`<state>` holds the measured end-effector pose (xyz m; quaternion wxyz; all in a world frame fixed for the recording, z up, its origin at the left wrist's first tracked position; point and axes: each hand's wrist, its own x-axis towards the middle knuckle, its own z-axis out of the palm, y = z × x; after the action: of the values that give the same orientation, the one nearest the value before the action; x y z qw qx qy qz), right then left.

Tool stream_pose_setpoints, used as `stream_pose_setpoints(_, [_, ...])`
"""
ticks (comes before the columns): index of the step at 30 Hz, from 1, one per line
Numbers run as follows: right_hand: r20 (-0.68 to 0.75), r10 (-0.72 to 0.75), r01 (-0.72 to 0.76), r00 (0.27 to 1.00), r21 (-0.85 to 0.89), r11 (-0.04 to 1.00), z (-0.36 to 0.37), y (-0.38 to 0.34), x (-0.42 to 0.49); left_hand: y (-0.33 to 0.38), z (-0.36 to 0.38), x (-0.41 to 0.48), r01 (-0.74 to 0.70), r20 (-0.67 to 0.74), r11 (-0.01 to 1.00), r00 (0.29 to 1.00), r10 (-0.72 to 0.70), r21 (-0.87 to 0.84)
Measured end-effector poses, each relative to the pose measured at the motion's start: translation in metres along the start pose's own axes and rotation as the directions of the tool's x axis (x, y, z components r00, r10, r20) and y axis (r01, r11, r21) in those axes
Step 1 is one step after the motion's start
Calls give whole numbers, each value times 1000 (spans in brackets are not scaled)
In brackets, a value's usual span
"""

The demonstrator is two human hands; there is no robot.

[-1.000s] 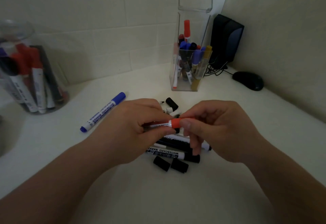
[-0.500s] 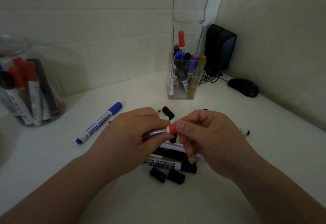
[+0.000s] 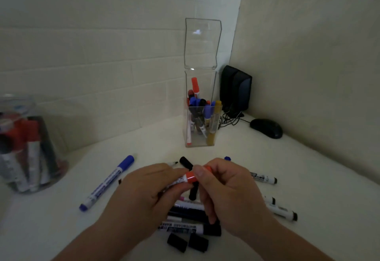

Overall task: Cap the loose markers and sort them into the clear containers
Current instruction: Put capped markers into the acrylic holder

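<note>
My left hand (image 3: 141, 197) grips the white barrel of a red marker (image 3: 178, 181) above the pile. My right hand (image 3: 228, 195) pinches its red cap (image 3: 190, 178), which sits on the barrel's end. Under my hands lies a heap of loose black markers (image 3: 185, 226). Two loose black caps (image 3: 187, 242) lie at the heap's near side. A capped blue marker (image 3: 107, 182) lies to the left. A tall square clear container (image 3: 202, 106) holding several markers stands behind. A round clear jar (image 3: 26, 147) with red and black markers stands far left.
More markers (image 3: 281, 212) lie to the right of my right hand, one of them (image 3: 263, 177) further back. A black speaker (image 3: 235, 90) and a black mouse (image 3: 266, 128) with cables sit in the back right corner. Walls close the white table behind and on the right.
My hands have stayed together on the red marker, and the cap now sits closer onto the barrel. The camera tilted up, so hands and pile appear lower in the frame.
</note>
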<state>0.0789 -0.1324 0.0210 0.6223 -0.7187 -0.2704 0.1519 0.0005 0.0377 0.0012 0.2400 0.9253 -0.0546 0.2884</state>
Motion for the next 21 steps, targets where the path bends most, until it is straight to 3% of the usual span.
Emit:
stream_pose_setpoints(6, [-95, -14, 22, 995, 84, 996, 14, 3, 6, -5, 8, 4, 56, -67, 998, 996, -57, -25])
stream_pose_setpoints(13, [-141, -203, 183, 969, -140, 973, 10, -20, 27, -8, 6, -2, 144, -134, 986, 979, -154, -81])
stream_pose_setpoints(15, [-261, -331, 292, 907, -179, 940, -2, -42, 46, -11, 5, -3, 187, -180, 978, 963, -202, -97])
stream_pose_setpoints(17, [-370, -472, 389, 800, -278, 878, -16, -64, 71, -15, 4, -3, 205, -210, 976, 953, -217, -79])
stream_pose_setpoints(21, [-454, -636, 456, 624, -450, 768, -40, -88, 125, -19, 3, -2, 247, -242, 967, 936, -254, -61])
